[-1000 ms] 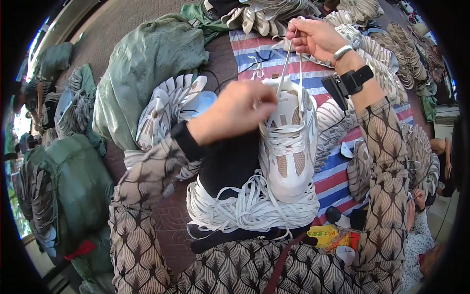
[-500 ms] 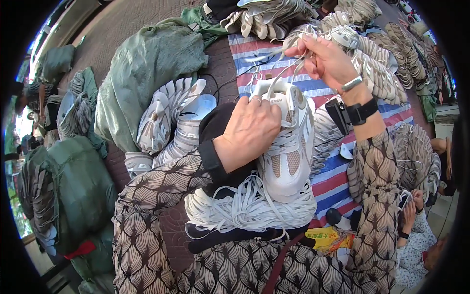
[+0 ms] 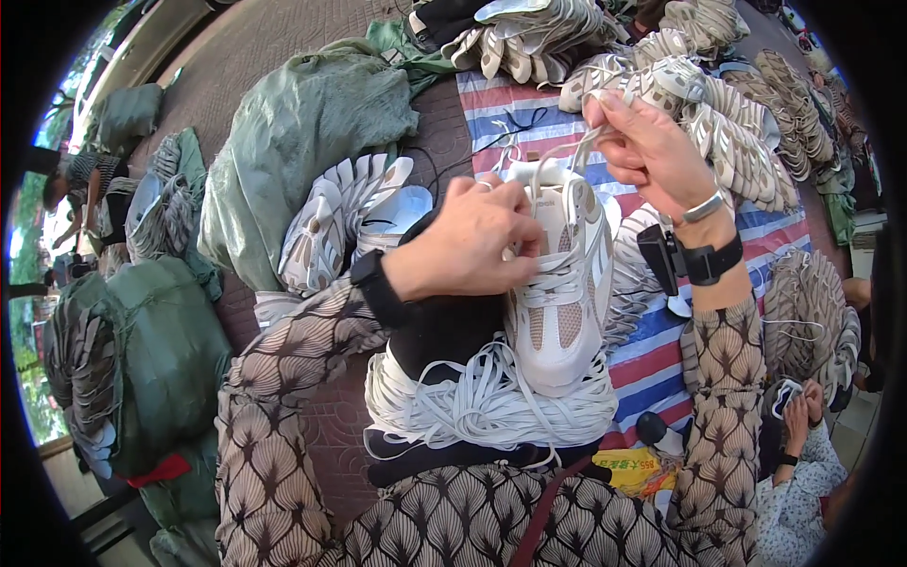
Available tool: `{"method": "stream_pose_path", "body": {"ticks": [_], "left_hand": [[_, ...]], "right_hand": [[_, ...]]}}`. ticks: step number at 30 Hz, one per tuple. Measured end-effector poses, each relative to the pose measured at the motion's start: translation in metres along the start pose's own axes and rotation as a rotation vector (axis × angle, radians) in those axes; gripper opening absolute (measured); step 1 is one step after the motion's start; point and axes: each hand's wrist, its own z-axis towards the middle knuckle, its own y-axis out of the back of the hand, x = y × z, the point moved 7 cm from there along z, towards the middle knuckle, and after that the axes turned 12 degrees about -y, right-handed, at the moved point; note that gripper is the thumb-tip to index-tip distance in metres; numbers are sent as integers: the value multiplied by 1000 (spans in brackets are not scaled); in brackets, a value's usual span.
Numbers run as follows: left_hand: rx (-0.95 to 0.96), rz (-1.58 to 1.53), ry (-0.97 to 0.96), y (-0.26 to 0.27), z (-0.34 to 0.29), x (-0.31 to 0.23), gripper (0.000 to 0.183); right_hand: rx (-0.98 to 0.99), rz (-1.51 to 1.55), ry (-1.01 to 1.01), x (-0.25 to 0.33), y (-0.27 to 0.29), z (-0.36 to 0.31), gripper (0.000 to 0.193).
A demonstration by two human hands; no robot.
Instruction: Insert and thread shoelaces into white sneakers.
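The pale shoe point(image 3: 559, 326) lies in the middle of the scene, toe toward the person and opening on the far side, its near end over a loose bundle of white laces point(image 3: 482, 406) with black cloth point(image 3: 439, 335) to its left. The likeliest trouble is a snag: strands of the bundle lie right by the toe, so a shoe that shifts could drag some along and tangle them. The lace point(image 3: 570, 151) that rises in a loop from the shoe's far end could twist or go through unevenly if pulled harder on one side, and since the shoe sits on a soft, uneven support, a sharp tug might tip it. The right hand point(image 3: 647, 156) is raised beyond and to the right of the opening, over the striped sheet point(image 3: 652, 364), wrist bent inward, thumb and forefinger pinched together on the lace. The left hand point(image 3: 482, 236) comes in from the left, back upward, its fingers curled down at the shoe's left lacing edge; whether they grip a lace there cannot be told, as the knuckles hide the tips. Farther left lie nested shoe uppers point(image 3: 316, 236) beside a green sack point(image 3: 298, 151).
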Motion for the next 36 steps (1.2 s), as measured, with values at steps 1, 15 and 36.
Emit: {"method": "stream_pose_path", "body": {"ticks": [1,15,36], "left_hand": [[31,83,-25,5,-5,1,12],[116,145,-72,14,-27,18,11],[287,-540,114,-20,36,10,13]], "right_hand": [[-28,-15,-3,2,-2,-3,26],[212,97,-20,3,-23,7,25],[113,236,86,14,51,31,20]]}}
